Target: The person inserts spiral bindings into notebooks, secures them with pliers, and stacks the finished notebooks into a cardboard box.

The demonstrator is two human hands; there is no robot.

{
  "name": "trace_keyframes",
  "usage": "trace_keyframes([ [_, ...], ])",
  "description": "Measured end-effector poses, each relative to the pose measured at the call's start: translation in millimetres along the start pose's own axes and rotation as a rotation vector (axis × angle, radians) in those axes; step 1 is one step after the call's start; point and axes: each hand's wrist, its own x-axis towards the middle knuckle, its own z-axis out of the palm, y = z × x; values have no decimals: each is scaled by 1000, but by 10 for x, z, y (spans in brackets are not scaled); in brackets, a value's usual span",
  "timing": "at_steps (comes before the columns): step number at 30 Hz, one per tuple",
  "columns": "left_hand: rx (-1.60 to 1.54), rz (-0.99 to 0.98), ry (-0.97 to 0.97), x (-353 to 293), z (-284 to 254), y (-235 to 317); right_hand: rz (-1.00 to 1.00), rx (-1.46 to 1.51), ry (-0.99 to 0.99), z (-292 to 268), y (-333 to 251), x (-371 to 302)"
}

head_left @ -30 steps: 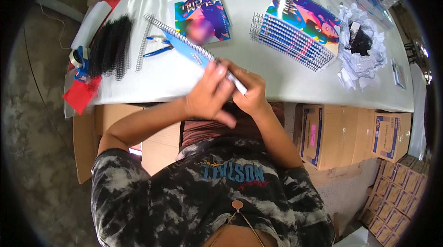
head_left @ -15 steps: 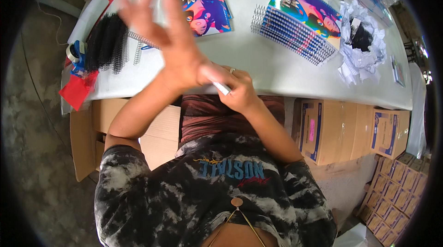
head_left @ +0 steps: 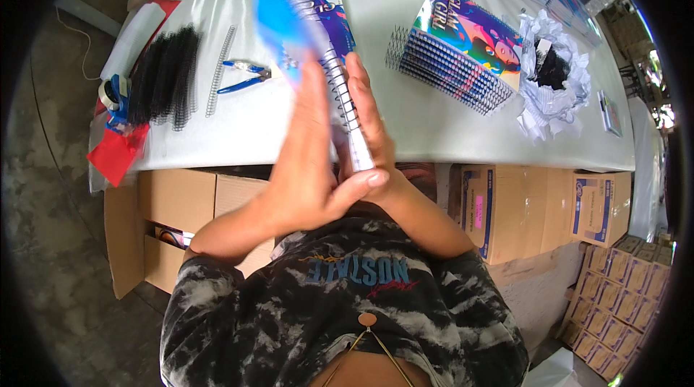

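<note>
A spiral notebook (head_left: 340,91) stands on edge between my hands, its wire coil uppermost and its blue cover blurred by motion. My left hand (head_left: 307,145) presses along its left side, fingers extended and thumb across the near end. On the other side, my right hand (head_left: 374,134) holds it with the fingers up along the cover. Beyond the hands lie colourful notebook covers (head_left: 337,22), partly hidden. Blue-handled pliers (head_left: 244,78) rest on the table to the left, beside a loose wire coil (head_left: 221,69).
Black coils (head_left: 165,76) lie at the left near a blue tape dispenser (head_left: 116,98) and red sheet (head_left: 119,152). A stack of spiral notebooks (head_left: 463,47) sits right of centre, beside crumpled paper (head_left: 553,101). Cardboard boxes (head_left: 531,210) stand below the white table (head_left: 434,145).
My left hand, raised and spread before, has come down against the notebook. The notebook now stands upright between both hands with its coil showing. The pliers have come into full view.
</note>
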Motion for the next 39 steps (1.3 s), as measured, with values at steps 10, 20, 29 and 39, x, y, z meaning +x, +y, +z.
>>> trace_keyframes([
  [10, -576, -565, 87, -200, -277, -250, 693, -476, -385, -416, -588, 472],
  [20, -971, -579, 40, -443, -87, -708, 952, -286, -37, -156, -496, 162],
  [29, -973, -602, -166, -410, -158, -667, 871, -583, -7, 115, -733, 89],
  [39, -1091, -693, -185, -421, 33, -545, 830, -738, -168, -9, -898, 80],
])
